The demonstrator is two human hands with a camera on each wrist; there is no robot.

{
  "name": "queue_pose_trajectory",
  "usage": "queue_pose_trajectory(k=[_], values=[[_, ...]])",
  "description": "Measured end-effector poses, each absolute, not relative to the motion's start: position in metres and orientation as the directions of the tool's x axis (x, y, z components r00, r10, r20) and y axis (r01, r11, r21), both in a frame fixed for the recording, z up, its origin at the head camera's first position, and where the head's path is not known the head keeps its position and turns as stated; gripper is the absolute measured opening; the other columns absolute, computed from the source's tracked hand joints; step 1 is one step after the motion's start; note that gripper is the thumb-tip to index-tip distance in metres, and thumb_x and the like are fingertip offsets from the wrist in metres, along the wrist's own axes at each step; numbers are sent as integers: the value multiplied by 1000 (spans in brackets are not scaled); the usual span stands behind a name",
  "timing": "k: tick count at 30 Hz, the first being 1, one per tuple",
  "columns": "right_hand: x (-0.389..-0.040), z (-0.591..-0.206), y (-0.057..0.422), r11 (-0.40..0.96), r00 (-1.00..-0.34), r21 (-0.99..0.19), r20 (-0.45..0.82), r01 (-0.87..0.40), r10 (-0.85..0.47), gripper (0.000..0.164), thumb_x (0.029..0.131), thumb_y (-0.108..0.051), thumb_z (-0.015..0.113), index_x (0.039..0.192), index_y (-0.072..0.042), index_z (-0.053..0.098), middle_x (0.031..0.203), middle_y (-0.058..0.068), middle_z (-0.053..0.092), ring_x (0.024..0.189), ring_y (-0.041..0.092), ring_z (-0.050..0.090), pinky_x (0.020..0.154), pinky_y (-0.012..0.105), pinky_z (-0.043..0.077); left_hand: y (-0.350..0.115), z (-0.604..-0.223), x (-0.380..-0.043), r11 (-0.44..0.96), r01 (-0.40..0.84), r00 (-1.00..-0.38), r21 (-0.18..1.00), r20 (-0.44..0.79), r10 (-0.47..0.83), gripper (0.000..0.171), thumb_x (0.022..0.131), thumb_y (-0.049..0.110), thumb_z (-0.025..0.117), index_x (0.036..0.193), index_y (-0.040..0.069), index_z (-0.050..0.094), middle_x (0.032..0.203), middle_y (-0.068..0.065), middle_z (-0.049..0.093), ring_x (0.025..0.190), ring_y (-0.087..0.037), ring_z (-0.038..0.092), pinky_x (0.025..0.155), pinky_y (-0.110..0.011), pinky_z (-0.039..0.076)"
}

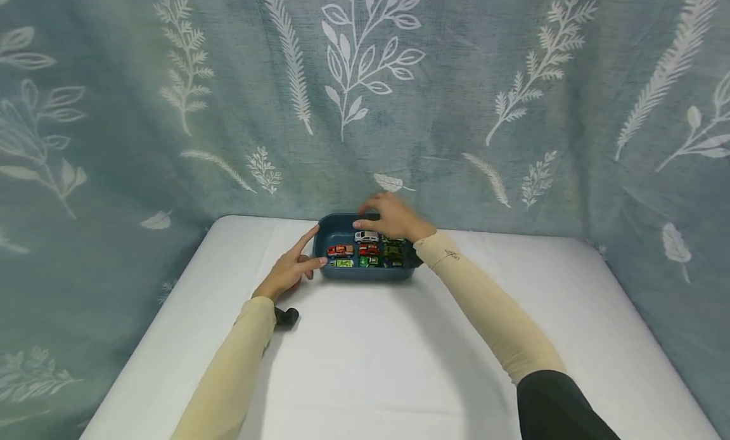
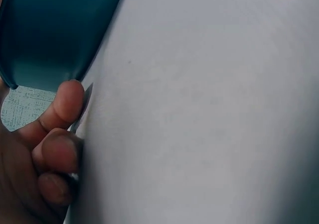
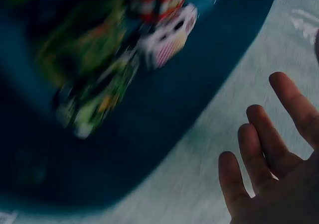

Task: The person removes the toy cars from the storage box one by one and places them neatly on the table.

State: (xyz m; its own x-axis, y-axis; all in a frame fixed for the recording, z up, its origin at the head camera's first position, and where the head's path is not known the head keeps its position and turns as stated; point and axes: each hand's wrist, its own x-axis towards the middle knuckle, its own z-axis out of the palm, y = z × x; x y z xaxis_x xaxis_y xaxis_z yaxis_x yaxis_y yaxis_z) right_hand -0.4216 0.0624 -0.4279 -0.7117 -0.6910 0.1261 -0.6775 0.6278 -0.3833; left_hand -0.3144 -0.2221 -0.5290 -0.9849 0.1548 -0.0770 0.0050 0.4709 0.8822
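Note:
A dark blue tub [image 1: 367, 274] with low walls holds several small toy cars: a silver-white car [image 1: 367, 236], a red one [image 1: 340, 251], and green and yellow ones. At the tub's left end, my left hand [image 1: 291, 269] touches the rim with an outstretched index finger and the thumb; its other fingers bend beneath, beside the tub's outer wall [image 2: 55, 40]. Over the far right part of the tub is my right hand [image 1: 393, 217], fingers spread and nothing visible between them. Blurred cars lie in the tub [image 3: 164, 144] beside those fingers in the right wrist view.
The tub sits near the far edge of a white-covered table [image 1: 365, 364]. Behind it hangs a grey-green curtain [image 1: 445, 110] with white leaf prints. A black strap piece [image 1: 287, 317] shows at my left wrist.

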Motion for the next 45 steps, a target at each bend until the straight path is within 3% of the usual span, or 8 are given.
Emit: queue_pose_trajectory(k=[9,20,28,35,45], values=[[-424,-450,17,637,-669,-229,109,-736,-735,41,83,-41,90,114,-15,84,165,21,42,150,45,39,116,68,36,-219,-533,-316,496,-1,-985,868,-87,150,80,101,49,69,162,64,19,76,-10,68,47,-16,39,47,-32,37],[-434,-466,5,675,-679,-201,-59,-710,-732,34,82,-47,91,106,-23,86,172,16,33,158,42,28,122,67,27,-222,-530,-316,571,56,-990,819,-30,141,82,99,55,66,164,61,17,75,-7,70,65,-22,54,63,-34,37],[-435,-472,4,666,-673,-236,-61,-708,-737,36,79,-46,94,106,-25,87,172,16,33,158,42,28,122,69,24,-222,-530,-314,585,70,-990,808,-18,143,83,97,58,65,165,59,16,75,-7,70,66,-23,58,65,-35,39],[-433,-472,6,674,-685,-247,-53,-696,-726,28,82,-44,92,103,-27,86,171,14,35,157,40,29,121,68,23,-219,-528,-313,607,92,-989,789,2,147,84,98,57,63,167,55,16,74,-6,70,66,-22,58,67,-36,40],[-431,-458,9,683,-695,-254,-50,-685,-717,27,95,-41,80,116,-25,82,173,11,31,159,38,21,122,72,11,-220,-527,-314,632,53,-992,773,-29,120,82,99,57,63,165,58,15,75,-6,70,67,-22,58,69,-36,42]])
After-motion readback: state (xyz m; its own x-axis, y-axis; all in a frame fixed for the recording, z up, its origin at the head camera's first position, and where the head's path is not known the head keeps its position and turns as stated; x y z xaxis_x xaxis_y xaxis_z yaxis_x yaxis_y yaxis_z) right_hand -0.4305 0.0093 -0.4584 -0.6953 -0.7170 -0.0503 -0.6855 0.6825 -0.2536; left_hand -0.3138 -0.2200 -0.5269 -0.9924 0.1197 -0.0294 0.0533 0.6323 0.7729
